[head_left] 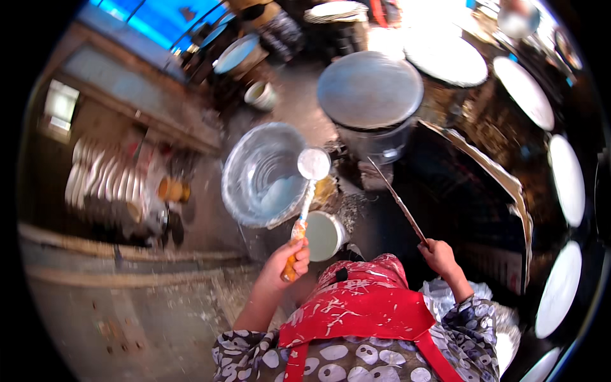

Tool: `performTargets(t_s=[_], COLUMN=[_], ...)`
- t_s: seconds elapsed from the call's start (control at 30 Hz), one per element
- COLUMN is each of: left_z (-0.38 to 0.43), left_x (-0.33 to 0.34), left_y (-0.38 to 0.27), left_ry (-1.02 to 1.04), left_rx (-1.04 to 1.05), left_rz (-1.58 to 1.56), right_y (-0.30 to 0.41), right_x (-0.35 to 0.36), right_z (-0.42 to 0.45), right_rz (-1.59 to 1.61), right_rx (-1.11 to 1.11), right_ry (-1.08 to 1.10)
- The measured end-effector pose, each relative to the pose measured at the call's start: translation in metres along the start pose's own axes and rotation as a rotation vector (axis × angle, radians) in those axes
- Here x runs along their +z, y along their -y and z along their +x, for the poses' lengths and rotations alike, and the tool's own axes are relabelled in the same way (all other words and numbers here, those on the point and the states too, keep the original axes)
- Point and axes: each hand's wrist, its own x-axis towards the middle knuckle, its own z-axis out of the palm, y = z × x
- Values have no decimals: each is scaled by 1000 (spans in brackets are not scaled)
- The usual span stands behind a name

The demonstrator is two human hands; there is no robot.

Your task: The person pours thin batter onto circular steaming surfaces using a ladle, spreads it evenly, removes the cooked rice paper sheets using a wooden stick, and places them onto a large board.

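My left hand [289, 260] grips the orange-brown handle of a ladle [313, 164]. Its round cup is coated or filled with white, and white residue covers the shaft. The cup hangs over the right rim of a large translucent plastic tub [234, 191] with whitish contents at its bottom. Just beyond my left hand stands a white bucket [322, 236] of pale cloudy liquid. In my right hand [438, 255] is a long thin flat stick [398, 200], pointing up and away. Past its tip sits a round griddle or lid [370, 90] on a cylindrical base, its grey top bare.
White round discs [566, 180] curve along the right side. A dark panel with a ragged pale edge [501, 174] stands right of my right hand. Stacked white items [105, 172] fill a low shelf at left. A small pail [261, 95] stands farther back.
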Motion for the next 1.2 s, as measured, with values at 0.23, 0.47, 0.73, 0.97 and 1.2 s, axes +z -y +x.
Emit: performTargets(t_s=[0.23, 0.47, 0.73, 0.97, 1.2], left_z=[-22, 53, 132, 132, 116], left_x=[-107, -235, -316, -306, -268], left_y=[-77, -157, -195, -156, -128], left_ry=[-420, -642, -842, -645, -330], left_rx=[164, 10, -177, -217, -275], left_rz=[182, 466, 1359, 1124, -24], right_y=[121, 246, 306, 321, 319], right_x=[50, 129, 198, 227, 196], right_z=[105, 234, 308, 273, 221], right_rz=[32, 55, -398, -117, 156], right_rx=[-265, -101, -183, -93, -18], right_ry=[293, 600, 723, 875, 813])
